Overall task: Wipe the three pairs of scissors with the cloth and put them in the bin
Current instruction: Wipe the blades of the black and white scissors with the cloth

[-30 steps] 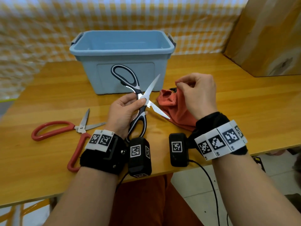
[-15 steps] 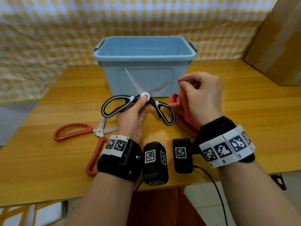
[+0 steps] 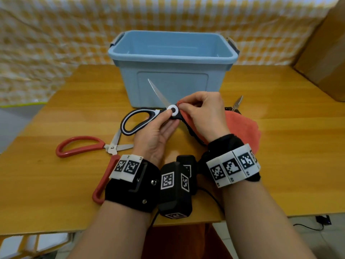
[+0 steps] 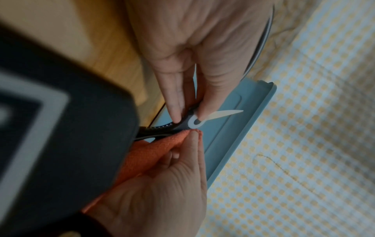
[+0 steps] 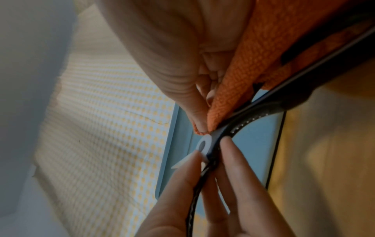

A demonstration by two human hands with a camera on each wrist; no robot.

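My left hand (image 3: 164, 120) pinches the black-and-white scissors (image 3: 138, 120) at the white pivot, blades spread, one blade pointing up toward the blue bin (image 3: 171, 58). My right hand (image 3: 197, 111) pinches a corner of the orange cloth (image 3: 240, 126) and holds it against the scissors just right of the pivot. In the left wrist view the cloth (image 4: 154, 150) tip meets the scissors (image 4: 192, 123) pivot; the right wrist view shows the cloth (image 5: 239, 80) beside the scissors (image 5: 205, 146) pivot. Red-handled scissors (image 3: 82, 148) lie open on the table at left. A third pair (image 3: 236, 105) peeks out behind the cloth.
The wooden table (image 3: 289, 146) carries everything; the bin stands at its back middle, open and with nothing visible inside. A cardboard box (image 3: 324, 53) stands at the back right. A yellow checked cloth (image 3: 56, 43) hangs behind the table.
My right hand has brought the cloth corner left onto the scissors at the pivot. My left hand turned the scissors from upright to handles-left a second ago and now holds them steady.
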